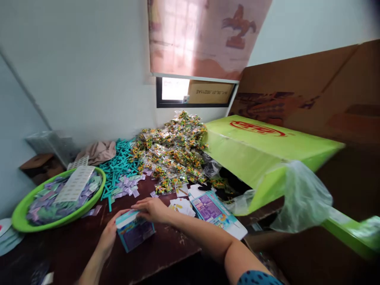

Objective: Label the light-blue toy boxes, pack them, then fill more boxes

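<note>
A small blue and purple printed box (134, 232) lies on the dark wooden table (166, 253). My left hand (108, 236) grips its left side with curled fingers. My right hand (151, 209) rests on its top right edge, fingers pressed down on the flap. To the right of the box lies a stack of flat unfolded box blanks (214, 211) with the same print. Small white cards (181, 206) sit just behind my right hand.
A green round tray (20, 215) holding purple slips and a white perforated sheet stands at left. Behind are teal sticks (118, 166) and a heap of small colourful packets (172, 152). A big lime-green carton (261, 154) with a plastic bag and brown cardboard fills the right.
</note>
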A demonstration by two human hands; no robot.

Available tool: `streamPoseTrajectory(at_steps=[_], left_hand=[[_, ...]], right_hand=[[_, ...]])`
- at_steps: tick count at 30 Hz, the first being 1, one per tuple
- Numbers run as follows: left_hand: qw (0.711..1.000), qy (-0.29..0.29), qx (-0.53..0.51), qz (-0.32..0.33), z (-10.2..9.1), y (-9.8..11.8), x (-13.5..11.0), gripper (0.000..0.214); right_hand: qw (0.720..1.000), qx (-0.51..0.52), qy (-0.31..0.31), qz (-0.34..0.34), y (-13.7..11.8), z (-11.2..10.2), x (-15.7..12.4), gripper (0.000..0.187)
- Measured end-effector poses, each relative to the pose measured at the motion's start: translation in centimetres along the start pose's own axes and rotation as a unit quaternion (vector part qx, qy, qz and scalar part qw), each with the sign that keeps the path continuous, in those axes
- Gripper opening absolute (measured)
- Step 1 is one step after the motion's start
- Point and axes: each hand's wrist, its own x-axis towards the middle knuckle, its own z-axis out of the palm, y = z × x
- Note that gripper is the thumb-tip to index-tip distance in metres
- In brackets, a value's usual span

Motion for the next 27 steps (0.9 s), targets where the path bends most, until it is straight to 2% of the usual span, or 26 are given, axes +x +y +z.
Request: streamPoseTrajectory(at_steps=[5, 8, 10, 12, 15, 17, 18, 21, 23, 25, 27], left_hand=[[0.997, 0.016, -0.060, 0.046, 0.8, -1.6, -0.8, 0.052], [0.983, 0.058, -0.099, 0.143, 1.3, -3.6, -1.9, 0.054], [0.968, 0.087, -0.024, 0.233, 1.5, -4.7, -2.8, 0.049], [0.939, 0.100, 0.129, 0.304, 1.4, -5.3, -3.5, 0.037], [0.895, 0.035, 0.263, 0.359, 0.4, -6.1, -4.0, 0.031], [0.887, -0.013, 0.289, 0.359, -0.2, -7.3, -4.1, 0.034], [0.893, -0.014, 0.286, 0.348, -0.4, -8.2, -4.3, 0.044], [0.930, 0.053, 0.241, 0.273, 0.1, -11.4, -5.3, 0.075], [0.942, 0.095, 0.234, 0.223, 1.0, -12.9, -6.4, 0.068], [0.925, 0.115, 0.288, 0.220, 1.4, -13.0, -7.6, 0.053], [0.880, 0.130, 0.382, 0.251, 1.1, -11.6, -9.0, 0.048]], right_hand=[[0.996, -0.014, 0.060, 0.058, -1.1, 0.8, -0.2, 0.026], [0.997, -0.035, 0.051, 0.046, -1.3, 0.3, -0.9, 0.029], [0.999, -0.034, 0.001, 0.005, -0.8, -0.3, -1.7, 0.034], [0.997, -0.023, -0.054, -0.050, 0.2, -0.6, -2.6, 0.039], [0.994, -0.013, -0.071, -0.086, 1.7, -0.1, -4.2, 0.046], [0.996, -0.004, -0.045, -0.079, 2.1, 0.8, -5.1, 0.044], [0.997, 0.002, -0.026, -0.072, 2.1, 1.4, -5.5, 0.043], [0.998, 0.024, 0.044, -0.039, 1.1, 3.0, -6.5, 0.041], [0.995, 0.027, 0.096, 0.000, 0.3, 3.6, -7.2, 0.046], [0.984, 0.023, 0.172, 0.044, -0.2, 3.7, -8.1, 0.059], [0.963, 0.024, 0.251, 0.092, -0.2, 3.8, -9.2, 0.068]])
